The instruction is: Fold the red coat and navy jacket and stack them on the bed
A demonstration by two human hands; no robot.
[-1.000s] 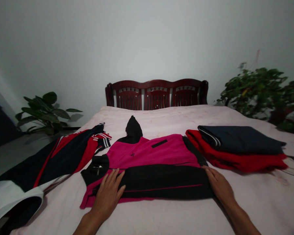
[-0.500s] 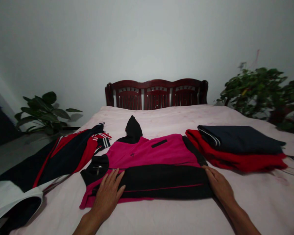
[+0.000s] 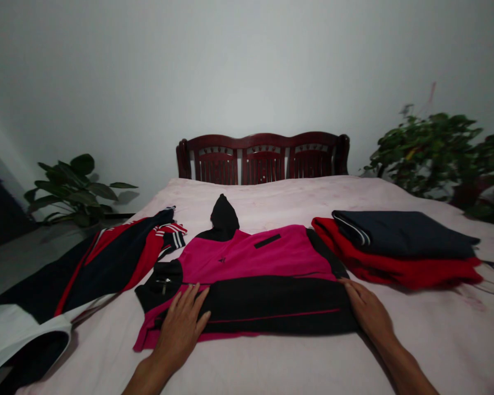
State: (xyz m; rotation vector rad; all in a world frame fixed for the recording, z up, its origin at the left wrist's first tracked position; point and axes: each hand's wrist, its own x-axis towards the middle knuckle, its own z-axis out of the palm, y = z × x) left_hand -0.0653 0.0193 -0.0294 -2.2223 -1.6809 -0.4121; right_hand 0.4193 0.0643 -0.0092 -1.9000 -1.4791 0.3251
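A pink and black hooded jacket [image 3: 247, 255] lies on the bed, its black hood pointing away from me. One black sleeve with a thin pink line is laid lengthwise across the near side. My left hand [image 3: 184, 318] rests flat on the jacket's left part, fingers spread over the sleeve. At the right edge, my right hand [image 3: 368, 307] has its fingers together on the black fabric, gripping the corner where sleeve and hem meet; its thumb is hidden.
A navy, red and white tracksuit jacket [image 3: 119, 258] lies at the left. At the right, a folded navy garment [image 3: 407, 233] sits on a folded red one [image 3: 420, 271]. Behind are a wooden headboard [image 3: 263, 159] and plants on both sides [image 3: 72, 186].
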